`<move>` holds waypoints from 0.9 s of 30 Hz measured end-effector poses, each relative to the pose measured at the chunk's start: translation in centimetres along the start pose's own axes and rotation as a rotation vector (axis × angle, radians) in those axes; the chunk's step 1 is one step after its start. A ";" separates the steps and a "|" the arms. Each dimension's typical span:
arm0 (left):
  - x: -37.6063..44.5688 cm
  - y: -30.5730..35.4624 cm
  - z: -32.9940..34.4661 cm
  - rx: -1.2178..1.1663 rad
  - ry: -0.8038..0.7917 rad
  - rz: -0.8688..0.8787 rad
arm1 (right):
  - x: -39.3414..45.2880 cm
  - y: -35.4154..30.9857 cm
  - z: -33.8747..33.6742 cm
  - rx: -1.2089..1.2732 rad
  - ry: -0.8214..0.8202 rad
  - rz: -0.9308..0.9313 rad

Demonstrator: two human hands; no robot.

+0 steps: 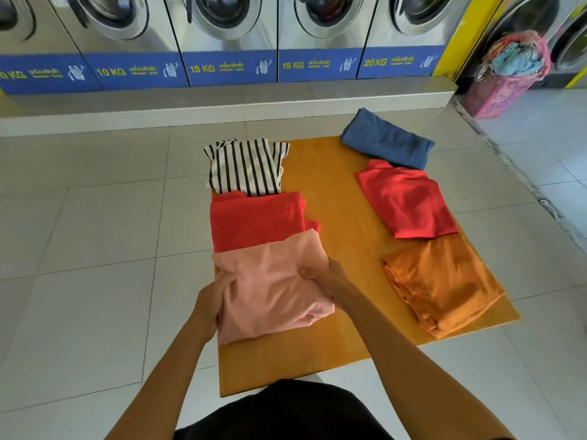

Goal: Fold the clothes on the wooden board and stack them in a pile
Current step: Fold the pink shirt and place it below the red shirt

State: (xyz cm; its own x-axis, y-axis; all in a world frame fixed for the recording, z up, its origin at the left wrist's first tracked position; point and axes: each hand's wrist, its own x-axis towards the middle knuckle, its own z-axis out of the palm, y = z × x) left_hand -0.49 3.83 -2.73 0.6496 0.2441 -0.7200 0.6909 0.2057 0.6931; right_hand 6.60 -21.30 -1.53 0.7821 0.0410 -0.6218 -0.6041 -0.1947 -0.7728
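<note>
A wooden board (333, 192) lies on the tiled floor. On its left side sit a folded striped shirt (246, 166), a folded red garment (254, 222) and, nearest me, a folded pink garment (273, 287). My left hand (211, 304) grips the pink garment's left edge and my right hand (324, 276) grips its right edge. Along the board's right side lie a folded blue garment (386, 139), a second red garment (406, 201) and an orange garment (441, 281), each apart from my hands.
A row of washing machines (228, 36) on a raised step stands beyond the board. A pink laundry basket (505, 84) heaped with clothes sits at the far right. Grey floor tiles (95, 236) surround the board.
</note>
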 end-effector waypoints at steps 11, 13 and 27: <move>0.0 -0.6 -0.5 -0.030 0.094 0.153 | 1.3 0.7 0.3 0.063 0.025 0.043; 0.0 -0.9 -0.7 -0.098 0.108 0.143 | 1.3 1.0 0.4 0.075 0.029 0.035; -0.7 -1.4 -0.2 0.038 0.219 0.067 | 1.3 1.8 0.9 -0.130 0.133 0.002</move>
State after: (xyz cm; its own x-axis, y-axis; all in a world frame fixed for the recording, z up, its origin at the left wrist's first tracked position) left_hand -1.99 3.55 -3.22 0.6129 0.4564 -0.6450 0.6628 0.1475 0.7342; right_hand 6.37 -20.73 -3.83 0.7996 -0.0875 -0.5941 -0.5873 -0.3204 -0.7433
